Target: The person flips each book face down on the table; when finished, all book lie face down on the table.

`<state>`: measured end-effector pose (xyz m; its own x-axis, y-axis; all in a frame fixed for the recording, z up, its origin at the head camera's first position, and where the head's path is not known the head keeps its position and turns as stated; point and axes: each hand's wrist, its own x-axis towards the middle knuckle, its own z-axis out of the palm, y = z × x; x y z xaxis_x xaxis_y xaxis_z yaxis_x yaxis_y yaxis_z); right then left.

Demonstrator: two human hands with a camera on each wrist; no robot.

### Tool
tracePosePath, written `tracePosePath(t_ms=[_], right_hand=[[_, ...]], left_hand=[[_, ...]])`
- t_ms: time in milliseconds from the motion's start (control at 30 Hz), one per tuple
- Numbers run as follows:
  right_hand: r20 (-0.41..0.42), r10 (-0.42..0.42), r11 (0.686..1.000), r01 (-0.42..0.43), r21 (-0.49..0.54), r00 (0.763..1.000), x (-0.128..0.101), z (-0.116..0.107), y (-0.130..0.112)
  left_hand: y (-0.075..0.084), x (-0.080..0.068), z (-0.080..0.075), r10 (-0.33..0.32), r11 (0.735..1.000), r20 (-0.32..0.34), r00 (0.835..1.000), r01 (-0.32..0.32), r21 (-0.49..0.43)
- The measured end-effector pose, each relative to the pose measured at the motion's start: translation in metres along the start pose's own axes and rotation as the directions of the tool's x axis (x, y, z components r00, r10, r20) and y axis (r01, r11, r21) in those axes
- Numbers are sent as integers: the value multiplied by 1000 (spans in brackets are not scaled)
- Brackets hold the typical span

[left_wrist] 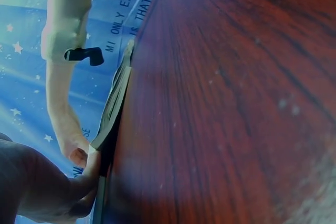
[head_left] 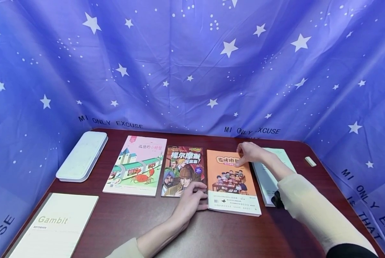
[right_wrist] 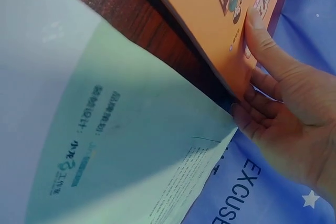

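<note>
An orange book point(head_left: 229, 179) with a picture of children at desks lies right of centre in the head view. My right hand point(head_left: 252, 156) grips its upper right corner; in the right wrist view the thumb point(right_wrist: 268, 43) lies on the cover and the fingers curl at the edge. At its lower left corner my left hand point(head_left: 189, 204) holds the edge, fingertips partly hidden by the book. In the left wrist view the book's pages point(left_wrist: 113, 108) show edge-on, a dark gap beneath. Partly under the left fingers is a detective comic book point(head_left: 183, 172).
A pale green book point(head_left: 265, 179) lies right of the orange one, partly behind the right arm, with a white eraser point(head_left: 310, 161) beyond. To the left are a pink crab book point(head_left: 136, 166), a white pencil case point(head_left: 82, 156) and a Gambit notebook point(head_left: 55, 229). Starry blue curtains point(head_left: 179, 71) surround the table.
</note>
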<state>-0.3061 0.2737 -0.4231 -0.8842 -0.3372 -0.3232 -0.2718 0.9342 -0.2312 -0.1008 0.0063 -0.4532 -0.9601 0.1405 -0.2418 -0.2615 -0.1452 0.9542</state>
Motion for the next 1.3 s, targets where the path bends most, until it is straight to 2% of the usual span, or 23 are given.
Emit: tracePosePath(t_ms=[433,600,833,933,1100,1300], right_hand=[[-27,-27,1000,27,-6,999,-4,1,-2],[-35,-26,1000,26,-8,999,-6,1,-2],[-43,-19,999,20,34,999,-7,1,-1],[-42,-31,997,34,69,999,-8,0,2],[-37,-65,986,70,148,997,-12,-6,9],[3,-53,954,49,296,999,-19,-16,16]], left_hand=[[0,0,-1,-22,999,21,1000,23,-27],[-2,1,0,-34,998,48,998,37,-52],[-4,1,3,-2,994,97,995,12,-105],[-4,2,2,26,998,93,995,-21,-54],[-2,5,-4,61,994,41,997,-65,87],[4,9,-17,32,995,56,998,-37,89]])
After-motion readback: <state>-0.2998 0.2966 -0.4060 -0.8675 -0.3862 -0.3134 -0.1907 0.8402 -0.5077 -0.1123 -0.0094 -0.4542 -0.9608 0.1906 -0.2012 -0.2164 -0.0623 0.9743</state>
